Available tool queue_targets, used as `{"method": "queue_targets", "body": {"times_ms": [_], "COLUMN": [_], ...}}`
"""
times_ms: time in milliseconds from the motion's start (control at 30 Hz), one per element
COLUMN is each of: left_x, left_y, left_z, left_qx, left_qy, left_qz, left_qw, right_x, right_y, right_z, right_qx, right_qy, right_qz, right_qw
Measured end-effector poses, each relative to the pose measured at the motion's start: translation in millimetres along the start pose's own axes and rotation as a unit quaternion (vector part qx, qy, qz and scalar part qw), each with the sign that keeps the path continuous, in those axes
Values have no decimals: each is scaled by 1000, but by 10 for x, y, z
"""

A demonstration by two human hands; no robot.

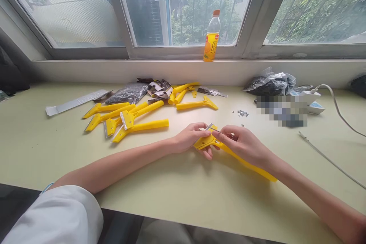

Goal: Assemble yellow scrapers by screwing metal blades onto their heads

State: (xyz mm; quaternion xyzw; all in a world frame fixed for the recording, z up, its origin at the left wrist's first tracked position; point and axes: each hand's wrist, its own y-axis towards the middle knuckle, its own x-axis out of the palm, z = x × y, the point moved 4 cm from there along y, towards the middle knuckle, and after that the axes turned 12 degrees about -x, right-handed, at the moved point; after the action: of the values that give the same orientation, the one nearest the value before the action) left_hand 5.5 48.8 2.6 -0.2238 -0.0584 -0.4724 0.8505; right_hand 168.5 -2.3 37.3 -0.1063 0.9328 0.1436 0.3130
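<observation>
My left hand (192,137) grips the head of a yellow scraper (206,142), with a metal blade edge showing at its upper left. The scraper's long handle runs down to the right, beneath my right hand (238,143). My right hand pinches a thin metal tool (213,129), whose tip lies over the scraper head by my left fingers. Small metal nuts or screws (242,113) lie in a loose pile beyond my right hand. Several yellow scrapers (148,126) are spread to the left of my hands, and another yellow scraper (194,105) lies just beyond them.
Along the back are a grey plastic bag (128,93), dark cards (160,88), blades (212,92), a clear bag with dark contents (268,84) and a white power strip (310,97). A cable (328,158) lies at right. A drink bottle (211,42) stands on the windowsill.
</observation>
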Motion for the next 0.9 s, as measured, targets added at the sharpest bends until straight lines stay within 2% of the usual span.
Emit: {"method": "queue_targets", "body": {"times_ms": [400,667,900], "left_x": [8,88,68], "left_y": [-2,-85,-75], "left_z": [-12,31,10], "left_qx": [22,122,90], "left_qy": [14,57,42], "left_qz": [2,1,-2], "left_qw": [1000,991,995], "right_x": [3,31,42], "right_y": [-14,-59,-41], "right_z": [-56,-42,-9], "right_qx": [-86,-96,-106], "right_qy": [-98,-132,-89], "right_qz": [-11,-49,-98], "right_qw": [991,985,986]}}
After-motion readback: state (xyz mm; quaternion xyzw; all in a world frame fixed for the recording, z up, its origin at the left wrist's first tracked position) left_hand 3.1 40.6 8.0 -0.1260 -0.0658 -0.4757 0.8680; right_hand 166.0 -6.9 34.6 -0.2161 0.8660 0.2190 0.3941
